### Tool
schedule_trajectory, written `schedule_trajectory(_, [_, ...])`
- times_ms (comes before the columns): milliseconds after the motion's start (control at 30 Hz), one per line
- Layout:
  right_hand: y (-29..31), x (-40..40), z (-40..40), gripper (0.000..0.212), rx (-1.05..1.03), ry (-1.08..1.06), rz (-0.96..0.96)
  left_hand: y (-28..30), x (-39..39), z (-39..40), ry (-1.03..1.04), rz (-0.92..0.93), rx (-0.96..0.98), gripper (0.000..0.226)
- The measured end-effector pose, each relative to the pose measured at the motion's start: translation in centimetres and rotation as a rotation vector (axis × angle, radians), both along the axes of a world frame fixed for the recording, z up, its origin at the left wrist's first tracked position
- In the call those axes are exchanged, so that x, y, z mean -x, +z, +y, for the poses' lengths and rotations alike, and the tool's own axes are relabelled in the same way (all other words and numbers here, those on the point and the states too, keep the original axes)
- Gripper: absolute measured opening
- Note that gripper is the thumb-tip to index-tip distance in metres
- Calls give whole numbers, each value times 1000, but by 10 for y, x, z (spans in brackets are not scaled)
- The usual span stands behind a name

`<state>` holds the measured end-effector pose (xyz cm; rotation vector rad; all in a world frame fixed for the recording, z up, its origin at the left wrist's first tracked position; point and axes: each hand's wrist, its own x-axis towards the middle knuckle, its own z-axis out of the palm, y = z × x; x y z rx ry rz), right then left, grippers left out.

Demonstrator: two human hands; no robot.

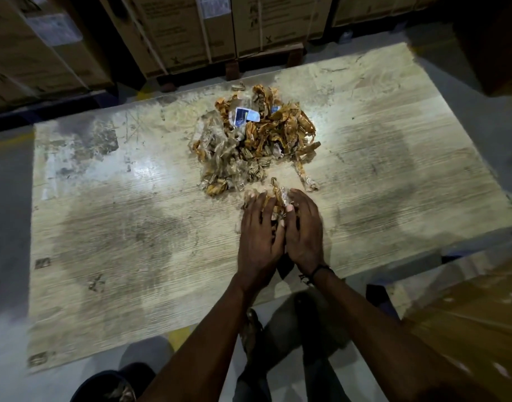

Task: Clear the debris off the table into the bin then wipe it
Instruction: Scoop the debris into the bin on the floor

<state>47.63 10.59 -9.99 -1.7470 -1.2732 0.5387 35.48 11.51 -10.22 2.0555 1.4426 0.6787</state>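
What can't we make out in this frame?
- Head view: bin cut by bottom edge, contents dim.
- Clump of scraps mostly hidden under left hand and right hand.
- White label in debris pile: print too small.
- Box text blurred.

Left hand (259, 236), right hand (304, 227) cupped together, fingers curled.

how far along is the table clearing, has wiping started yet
Early. Done: the debris is gathered in one pile mid-table. In hand: the left hand and right hand cup a small clump at the pile's near edge. Left: most of the pile, some stray scraps, then wiping; the table looks smudged, no cloth shows. A dark bin sits by the near edge.
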Motion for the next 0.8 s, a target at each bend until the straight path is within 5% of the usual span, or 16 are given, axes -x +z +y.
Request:
schedule_trajectory(367, [0, 0, -8, 44, -3, -18, 82, 11, 17, 15, 31, 169, -64, 52])
schedule_trajectory(567, [0, 11, 6, 43, -11, -11, 121, -5, 3, 14, 17, -37, 17, 49])
schedule_trajectory(800, [-1, 20, 19, 39, -38, -68, 274, 3, -22, 13, 227, -377, 121, 49])
